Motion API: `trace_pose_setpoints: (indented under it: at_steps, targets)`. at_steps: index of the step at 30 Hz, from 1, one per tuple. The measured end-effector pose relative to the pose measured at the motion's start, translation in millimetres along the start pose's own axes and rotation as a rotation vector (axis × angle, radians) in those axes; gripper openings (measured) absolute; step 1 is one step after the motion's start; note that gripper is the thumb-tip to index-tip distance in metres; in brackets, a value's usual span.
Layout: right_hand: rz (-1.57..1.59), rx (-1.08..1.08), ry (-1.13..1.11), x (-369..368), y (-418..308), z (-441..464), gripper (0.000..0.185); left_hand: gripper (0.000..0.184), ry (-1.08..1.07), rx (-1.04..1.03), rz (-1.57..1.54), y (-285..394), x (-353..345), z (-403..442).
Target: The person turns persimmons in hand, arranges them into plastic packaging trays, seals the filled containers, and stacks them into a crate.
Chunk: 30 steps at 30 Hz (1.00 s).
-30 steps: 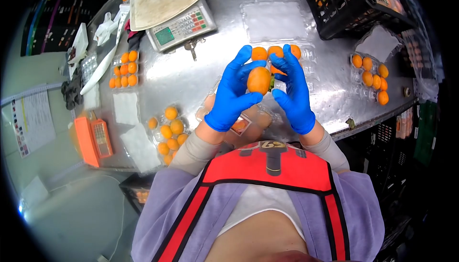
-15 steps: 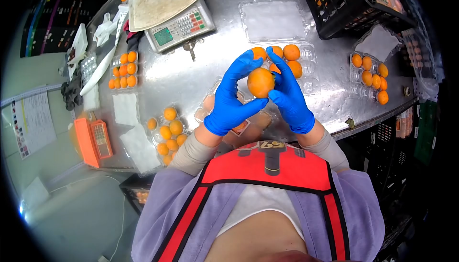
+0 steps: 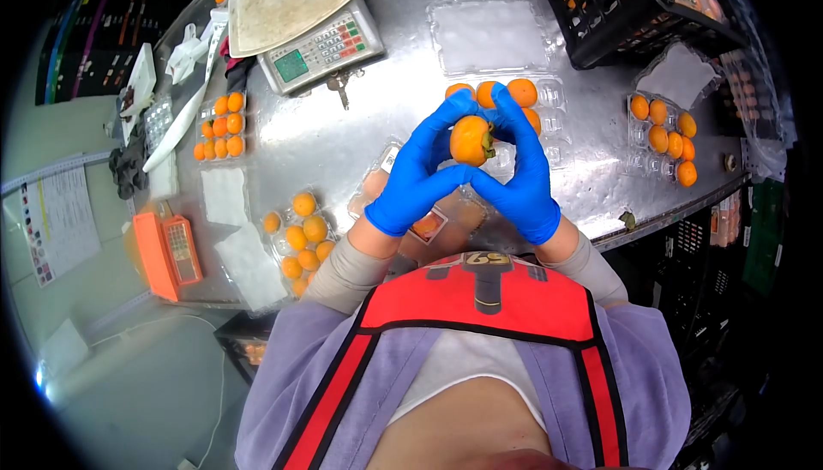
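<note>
An orange persimmon (image 3: pixel 469 141) with a green-brown calyx facing right is held between my two blue-gloved hands. My left hand (image 3: pixel 417 170) curves round its left side, and my right hand (image 3: pixel 522 170) closes in from the right, with the thumbs meeting below the fruit. Just beyond the fingers, a clear plastic tray (image 3: pixel 555 123) holds several orange fruits (image 3: pixel 522 93), partly hidden by my hands. Below my wrists, a clear pack with a label (image 3: pixel 429 225) lies on the metal table (image 3: pixel 403 67).
A scale (image 3: pixel 321 45) with keys (image 3: pixel 340 88) beside it stands at the back left. Fruit trays lie left (image 3: pixel 221 125), front left (image 3: pixel 302 238) and right (image 3: pixel 664 140). A lined tray (image 3: pixel 490 34) lies behind, near a black crate (image 3: pixel 634 11). An orange device (image 3: pixel 165 254) sits at the left edge.
The persimmon has turned in my hands, so its calyx now shows on the right. My right hand has moved left, and its thumb now meets my left thumb.
</note>
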State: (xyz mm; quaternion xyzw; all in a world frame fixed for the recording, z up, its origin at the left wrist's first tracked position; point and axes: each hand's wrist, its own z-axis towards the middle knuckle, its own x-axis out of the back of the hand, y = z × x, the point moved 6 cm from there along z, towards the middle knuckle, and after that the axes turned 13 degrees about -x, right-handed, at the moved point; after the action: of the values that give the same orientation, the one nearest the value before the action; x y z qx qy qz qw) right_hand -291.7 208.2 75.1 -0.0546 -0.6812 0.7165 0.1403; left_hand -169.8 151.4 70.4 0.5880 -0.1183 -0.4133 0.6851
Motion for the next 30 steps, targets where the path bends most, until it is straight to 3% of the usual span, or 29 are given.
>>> trace_pose_setpoints:
  at_steps: [4, 8, 10, 11, 13, 14, 16, 17, 19, 23, 28, 30]
  targets:
    - [-0.086, 0.113, 0.055, 0.4, -5.2, -1.4, 0.068, 0.058, 0.021, -0.002, 0.064, -4.2, 2.2, -1.5]
    - [-0.205, 0.143, 0.042, 1.1, -9.1, -2.7, 0.064, 0.053, 0.152, 0.101, -0.087, -15.2, 10.5, -3.0]
    - [-0.22, 0.174, 0.075, 3.1, -12.2, -2.0, 0.059, 0.053, 0.22, 0.186, -0.383, -11.8, -1.3, -1.2]
    - [-0.228, 0.174, 0.083, 2.8, -10.4, -2.0, 0.059, 0.053, 0.211, 0.186, -0.39, -13.9, -1.0, -3.4]
    - [-0.074, 0.186, 0.06, 5.3, -6.1, -2.0, 0.055, 0.055, 0.124, 0.224, -0.189, -24.9, 6.0, -10.4]
    - [-0.136, 0.232, 0.042, 6.0, -13.1, -0.5, 0.051, 0.062, 0.147, 0.213, -0.182, -27.5, 9.6, -12.4]
    - [-0.366, 0.263, 0.082, 8.7, -9.8, -4.5, 0.051, 0.071, 0.116, 0.115, 0.201, -15.9, 4.9, -4.4]
    - [-0.385, 0.264, 0.095, 9.7, -7.7, -6.6, 0.051, 0.071, 0.102, 0.108, 0.185, -13.5, 0.2, -2.0]
    - [-0.502, 0.157, -0.017, 2.4, 3.4, -7.4, 0.051, 0.077, 0.024, 0.036, 0.556, -3.8, -3.1, 1.5]
    - [-0.429, 0.074, -0.063, 14.4, 16.0, -9.2, 0.053, 0.078, -0.02, 0.135, 0.508, -15.5, -2.0, -1.6]
    - [-0.019, -0.106, 0.435, 110.7, 74.3, -21.8, 0.057, 0.071, 0.027, 0.177, 0.469, -23.0, 6.9, -5.7]
    - [-0.127, -0.136, 0.631, 171.6, 100.7, -38.5, 0.058, 0.07, 0.03, 0.209, 0.455, -24.5, 9.9, -6.7]
